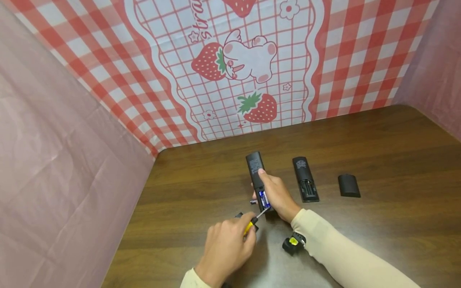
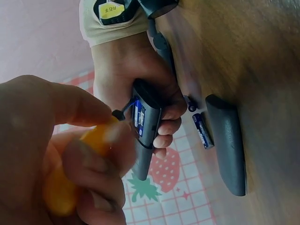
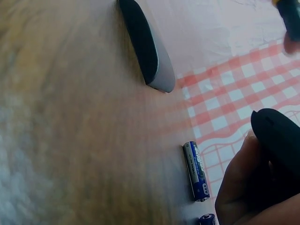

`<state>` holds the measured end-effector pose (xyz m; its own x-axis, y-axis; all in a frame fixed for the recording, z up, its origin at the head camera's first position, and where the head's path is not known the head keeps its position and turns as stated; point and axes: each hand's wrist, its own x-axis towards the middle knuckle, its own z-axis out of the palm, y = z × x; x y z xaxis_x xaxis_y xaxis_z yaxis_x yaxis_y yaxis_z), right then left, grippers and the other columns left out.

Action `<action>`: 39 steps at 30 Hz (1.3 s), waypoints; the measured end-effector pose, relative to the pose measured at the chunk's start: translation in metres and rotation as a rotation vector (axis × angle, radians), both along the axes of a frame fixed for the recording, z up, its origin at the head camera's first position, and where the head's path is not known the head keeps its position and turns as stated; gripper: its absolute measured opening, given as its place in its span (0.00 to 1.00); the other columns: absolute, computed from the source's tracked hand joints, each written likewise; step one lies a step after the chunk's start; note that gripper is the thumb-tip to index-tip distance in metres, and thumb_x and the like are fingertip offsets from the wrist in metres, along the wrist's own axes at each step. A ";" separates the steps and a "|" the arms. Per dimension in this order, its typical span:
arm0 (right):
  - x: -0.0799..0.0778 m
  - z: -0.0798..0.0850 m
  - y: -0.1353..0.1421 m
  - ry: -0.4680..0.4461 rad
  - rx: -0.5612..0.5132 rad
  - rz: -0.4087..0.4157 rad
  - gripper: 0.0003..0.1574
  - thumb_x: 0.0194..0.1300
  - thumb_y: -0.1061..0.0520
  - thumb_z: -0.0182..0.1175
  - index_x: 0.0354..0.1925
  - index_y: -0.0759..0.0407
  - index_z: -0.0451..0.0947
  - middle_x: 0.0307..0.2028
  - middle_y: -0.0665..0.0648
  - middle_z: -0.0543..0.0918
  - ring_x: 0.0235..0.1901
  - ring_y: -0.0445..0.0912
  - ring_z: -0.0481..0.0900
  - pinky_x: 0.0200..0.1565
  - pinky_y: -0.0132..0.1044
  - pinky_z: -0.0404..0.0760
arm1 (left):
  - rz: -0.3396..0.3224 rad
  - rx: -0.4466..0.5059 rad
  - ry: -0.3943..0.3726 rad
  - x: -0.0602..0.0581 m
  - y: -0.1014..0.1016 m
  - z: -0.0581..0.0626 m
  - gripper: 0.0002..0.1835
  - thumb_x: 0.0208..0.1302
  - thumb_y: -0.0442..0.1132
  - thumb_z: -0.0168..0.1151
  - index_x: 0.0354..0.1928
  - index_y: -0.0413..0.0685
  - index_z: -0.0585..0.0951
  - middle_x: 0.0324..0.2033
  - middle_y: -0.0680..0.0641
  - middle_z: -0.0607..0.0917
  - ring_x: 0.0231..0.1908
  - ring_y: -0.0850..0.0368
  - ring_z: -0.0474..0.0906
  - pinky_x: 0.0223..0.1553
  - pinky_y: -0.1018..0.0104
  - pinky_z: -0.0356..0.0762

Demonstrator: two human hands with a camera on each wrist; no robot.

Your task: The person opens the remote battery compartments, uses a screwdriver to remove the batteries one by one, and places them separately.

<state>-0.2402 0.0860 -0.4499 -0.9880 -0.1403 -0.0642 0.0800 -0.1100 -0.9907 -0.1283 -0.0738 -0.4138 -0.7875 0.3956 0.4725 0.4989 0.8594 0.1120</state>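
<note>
My right hand (image 1: 279,198) grips a black remote control (image 1: 255,166), its back and uncovered battery compartment facing up. Two blue batteries (image 1: 264,199) lie inside the compartment. My left hand (image 1: 228,244) holds a screwdriver with a yellow handle (image 2: 61,187); its metal shaft (image 1: 263,212) reaches the end of the compartment, by the batteries. Whether the tip touches a battery I cannot tell. Below the remote, a loose AAA battery (image 3: 196,171) rests on the table with another battery (image 3: 206,219) close by. A black battery cover (image 2: 227,145) lies beside them, partly hidden behind my left hand in the head view.
To the right lies a second black remote (image 1: 305,179), its battery compartment uncovered and without batteries. Farther right is another black cover (image 1: 349,185). All this is on a brown wooden table (image 1: 396,160), backed by a red-and-white checked cloth (image 1: 356,60) with pink cloth at the sides.
</note>
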 end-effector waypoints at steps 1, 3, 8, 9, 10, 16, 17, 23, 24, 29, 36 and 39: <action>0.000 0.000 0.000 0.001 0.000 -0.001 0.41 0.80 0.37 0.40 0.48 0.76 0.75 0.24 0.62 0.81 0.23 0.49 0.82 0.27 0.38 0.81 | 0.003 0.002 0.002 -0.001 0.000 -0.001 0.08 0.56 0.42 0.66 0.38 0.54 0.85 0.18 0.60 0.78 0.13 0.62 0.67 0.13 0.70 0.57; 0.000 -0.001 0.000 0.001 -0.001 0.001 0.41 0.80 0.37 0.40 0.47 0.75 0.75 0.24 0.62 0.81 0.23 0.48 0.82 0.27 0.38 0.81 | 0.004 0.002 0.004 -0.002 0.000 -0.001 0.03 0.53 0.40 0.66 0.31 0.53 0.82 0.19 0.59 0.76 0.13 0.62 0.66 0.13 0.69 0.57; -0.001 0.000 0.001 -0.001 -0.008 0.008 0.41 0.79 0.36 0.41 0.47 0.75 0.75 0.25 0.62 0.81 0.23 0.48 0.81 0.27 0.38 0.81 | -0.019 -0.021 0.028 -0.008 0.000 -0.004 0.10 0.50 0.39 0.65 0.23 0.54 0.71 0.18 0.58 0.70 0.12 0.61 0.63 0.12 0.68 0.57; -0.001 0.000 0.001 0.000 -0.011 0.007 0.41 0.79 0.36 0.41 0.47 0.75 0.75 0.25 0.62 0.81 0.23 0.48 0.81 0.27 0.38 0.81 | -0.026 -0.024 0.029 -0.009 0.000 -0.004 0.09 0.51 0.39 0.65 0.24 0.54 0.72 0.17 0.58 0.70 0.12 0.61 0.62 0.12 0.68 0.57; -0.001 0.001 0.001 0.003 -0.011 0.005 0.41 0.79 0.36 0.41 0.47 0.74 0.75 0.25 0.62 0.81 0.23 0.48 0.81 0.27 0.38 0.81 | -0.032 -0.027 0.032 -0.011 0.000 -0.004 0.09 0.52 0.40 0.65 0.24 0.53 0.73 0.17 0.58 0.70 0.12 0.62 0.63 0.12 0.68 0.57; -0.001 0.001 0.002 0.011 0.004 0.001 0.41 0.79 0.36 0.41 0.46 0.75 0.76 0.25 0.62 0.81 0.24 0.48 0.81 0.27 0.38 0.81 | -0.047 -0.035 0.056 -0.013 -0.001 -0.006 0.05 0.60 0.43 0.68 0.31 0.52 0.83 0.20 0.57 0.76 0.14 0.60 0.71 0.13 0.67 0.63; -0.001 0.001 0.002 0.007 0.008 -0.001 0.41 0.79 0.36 0.40 0.46 0.75 0.76 0.25 0.62 0.81 0.24 0.49 0.81 0.26 0.38 0.81 | -0.050 -0.034 0.058 -0.012 -0.001 -0.006 0.05 0.60 0.43 0.68 0.33 0.52 0.84 0.20 0.57 0.77 0.14 0.60 0.72 0.13 0.66 0.63; 0.000 -0.001 0.004 -0.002 0.014 -0.016 0.41 0.79 0.37 0.40 0.46 0.75 0.75 0.24 0.62 0.81 0.23 0.49 0.81 0.26 0.38 0.80 | -0.069 -0.028 0.053 -0.012 0.001 -0.007 0.03 0.62 0.43 0.67 0.34 0.53 0.85 0.21 0.58 0.77 0.15 0.62 0.72 0.13 0.68 0.63; 0.000 -0.001 0.004 -0.003 0.010 -0.018 0.41 0.79 0.37 0.40 0.46 0.75 0.75 0.24 0.62 0.81 0.23 0.49 0.81 0.26 0.39 0.80 | -0.073 -0.028 0.053 -0.012 0.001 -0.006 0.03 0.62 0.43 0.67 0.34 0.53 0.85 0.20 0.58 0.77 0.15 0.62 0.71 0.13 0.68 0.63; 0.001 -0.001 0.004 -0.019 -0.002 -0.017 0.41 0.79 0.36 0.41 0.46 0.75 0.75 0.24 0.62 0.81 0.22 0.50 0.81 0.26 0.40 0.81 | -0.086 -0.030 0.058 -0.012 0.001 -0.006 0.04 0.63 0.44 0.68 0.36 0.54 0.86 0.21 0.58 0.78 0.15 0.63 0.71 0.14 0.69 0.63; -0.001 -0.001 0.004 -0.001 0.021 -0.009 0.41 0.79 0.36 0.40 0.47 0.75 0.75 0.25 0.62 0.81 0.24 0.49 0.81 0.27 0.39 0.82 | -0.080 -0.044 0.083 -0.012 0.002 -0.008 0.07 0.63 0.44 0.68 0.40 0.53 0.87 0.22 0.57 0.78 0.14 0.61 0.71 0.13 0.68 0.63; -0.001 -0.001 0.003 -0.007 0.020 -0.012 0.41 0.79 0.37 0.41 0.47 0.75 0.76 0.25 0.62 0.81 0.24 0.49 0.81 0.27 0.39 0.82 | -0.082 -0.049 0.102 -0.011 0.001 -0.008 0.07 0.62 0.44 0.69 0.41 0.53 0.87 0.22 0.56 0.77 0.13 0.59 0.72 0.12 0.66 0.63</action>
